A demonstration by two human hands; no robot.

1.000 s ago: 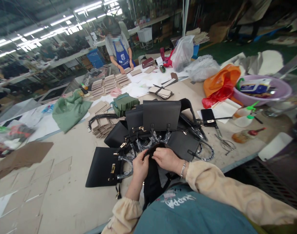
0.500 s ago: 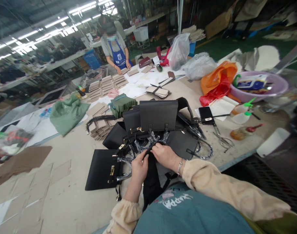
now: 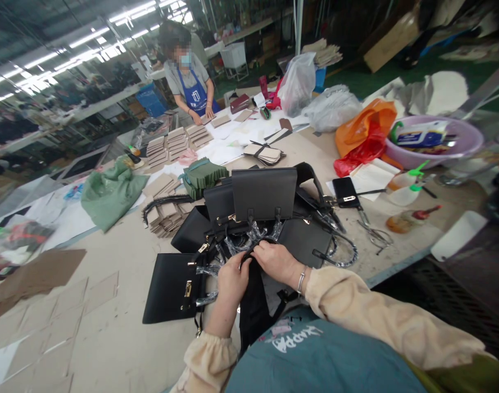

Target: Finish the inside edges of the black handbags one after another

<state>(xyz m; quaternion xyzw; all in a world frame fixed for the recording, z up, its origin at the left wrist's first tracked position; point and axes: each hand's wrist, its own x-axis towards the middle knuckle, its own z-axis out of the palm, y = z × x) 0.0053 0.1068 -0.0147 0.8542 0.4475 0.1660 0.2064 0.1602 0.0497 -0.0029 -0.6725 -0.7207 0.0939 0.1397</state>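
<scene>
My left hand [image 3: 232,281] and my right hand [image 3: 276,262] are close together at the table's near edge, both with fingers pinched on the upper edge of a black bag [image 3: 253,305]. Its dark body hangs down toward my apron, and the pinched edge is partly hidden by my fingers. Just beyond my hands stands a heap of black handbags, one upright handbag [image 3: 265,194] at its front. Their handles [image 3: 255,232] are wrapped in clear plastic. Left of my left hand lies another black handbag [image 3: 170,289] with a gold clasp.
Stacks of beige pieces [image 3: 178,143] and a green bundle [image 3: 203,177] lie farther back. On the right are a phone [image 3: 345,192], scissors [image 3: 374,236], glue bottles [image 3: 407,195] and a purple basin [image 3: 473,139]. A co-worker [image 3: 192,87] in a blue apron handles pieces across the table.
My hands keep their pinch on the black bag with hardly any movement. The view has shifted slightly, and the co-worker's head has lifted and turned.
</scene>
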